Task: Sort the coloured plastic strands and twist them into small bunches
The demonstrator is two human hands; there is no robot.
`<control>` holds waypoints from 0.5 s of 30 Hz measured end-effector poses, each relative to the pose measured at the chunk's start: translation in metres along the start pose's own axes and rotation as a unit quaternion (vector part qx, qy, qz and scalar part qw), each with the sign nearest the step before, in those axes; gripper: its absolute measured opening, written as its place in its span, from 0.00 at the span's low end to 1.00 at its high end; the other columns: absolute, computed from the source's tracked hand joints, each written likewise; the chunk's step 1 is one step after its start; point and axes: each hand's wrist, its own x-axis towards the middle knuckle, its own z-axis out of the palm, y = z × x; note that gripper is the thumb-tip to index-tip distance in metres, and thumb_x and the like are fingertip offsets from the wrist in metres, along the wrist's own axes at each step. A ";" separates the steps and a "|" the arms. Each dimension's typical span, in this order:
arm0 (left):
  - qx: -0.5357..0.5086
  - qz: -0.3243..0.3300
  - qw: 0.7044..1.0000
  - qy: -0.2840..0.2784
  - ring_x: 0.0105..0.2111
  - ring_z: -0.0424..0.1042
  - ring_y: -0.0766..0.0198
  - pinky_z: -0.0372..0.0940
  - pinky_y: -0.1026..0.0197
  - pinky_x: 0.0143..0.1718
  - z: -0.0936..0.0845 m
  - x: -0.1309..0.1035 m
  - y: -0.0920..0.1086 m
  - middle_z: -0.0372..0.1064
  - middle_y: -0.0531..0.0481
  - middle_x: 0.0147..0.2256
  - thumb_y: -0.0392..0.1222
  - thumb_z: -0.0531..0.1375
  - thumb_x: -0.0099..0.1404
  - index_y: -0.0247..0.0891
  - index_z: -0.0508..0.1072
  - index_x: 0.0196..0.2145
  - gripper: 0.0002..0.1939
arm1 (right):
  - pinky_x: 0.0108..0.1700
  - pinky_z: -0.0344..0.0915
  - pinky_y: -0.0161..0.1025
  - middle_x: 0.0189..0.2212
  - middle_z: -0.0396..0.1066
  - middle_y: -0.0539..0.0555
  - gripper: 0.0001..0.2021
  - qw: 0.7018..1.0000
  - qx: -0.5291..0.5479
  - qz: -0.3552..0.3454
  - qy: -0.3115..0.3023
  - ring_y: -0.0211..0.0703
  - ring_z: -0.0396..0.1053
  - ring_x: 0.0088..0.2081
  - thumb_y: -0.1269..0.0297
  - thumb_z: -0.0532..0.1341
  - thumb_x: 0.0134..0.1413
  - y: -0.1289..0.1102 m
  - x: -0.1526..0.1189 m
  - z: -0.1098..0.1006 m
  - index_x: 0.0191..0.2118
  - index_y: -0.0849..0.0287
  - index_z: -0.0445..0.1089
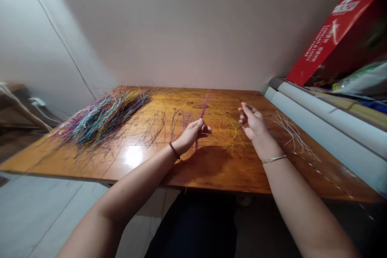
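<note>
My left hand (193, 132), above the middle of the wooden table (211, 177), is closed around a thin bunch of purple strands (205, 105) that sticks out above and below the fist. My right hand (250, 119) is to its right, thumb and index fingertip pinched together; what they hold, if anything, is too fine to make out. Yellow strands (234, 132) lie spread between the hands. Dark strands (154, 127) lie left of my left hand, and white strands (294, 133) lie right of my right wrist.
A big heap of multicoloured strands (105, 119) covers the table's left part. Along the right edge are long pale rolls (326, 129), with a red box (335, 28) and a plastic bag (363, 78) on them. A wall stands behind the table.
</note>
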 end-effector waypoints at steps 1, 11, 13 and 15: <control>-0.018 0.012 1.000 0.008 0.24 0.59 0.72 0.59 0.67 0.28 0.003 -0.001 0.006 0.56 0.54 0.24 0.58 0.54 0.61 0.37 0.55 0.24 0.22 | 0.17 0.54 0.25 0.26 0.70 0.45 0.21 1.000 -0.011 0.001 -0.003 0.25 0.58 0.18 0.54 0.72 0.30 0.002 0.000 0.001 0.34 0.55 0.71; -0.152 0.043 0.960 0.233 0.16 0.36 0.72 0.40 0.67 0.14 -0.019 -0.185 0.112 0.36 0.58 0.18 0.54 0.56 0.62 0.39 0.52 0.21 0.21 | 0.17 0.57 0.27 0.24 0.71 0.49 0.25 0.988 -0.140 -0.068 -0.017 0.28 0.61 0.17 0.51 0.70 0.34 0.019 -0.016 0.012 0.40 0.60 0.69; -0.178 0.030 0.925 0.334 0.16 0.37 0.71 0.43 0.65 0.14 -0.038 -0.248 0.109 0.38 0.57 0.17 0.53 0.59 0.59 0.40 0.52 0.20 0.21 | 0.18 0.59 0.30 0.22 0.72 0.50 0.30 0.975 -0.192 -0.095 -0.054 0.32 0.62 0.16 0.50 0.68 0.37 0.022 -0.030 0.029 0.47 0.60 0.65; -0.184 0.031 0.907 0.377 0.15 0.37 0.70 0.43 0.64 0.13 -0.058 -0.300 0.097 0.38 0.56 0.16 0.54 0.59 0.58 0.40 0.51 0.19 0.23 | 0.18 0.60 0.31 0.21 0.73 0.50 0.34 0.960 -0.234 -0.095 -0.121 0.33 0.61 0.15 0.50 0.67 0.40 0.027 -0.047 0.059 0.52 0.60 0.59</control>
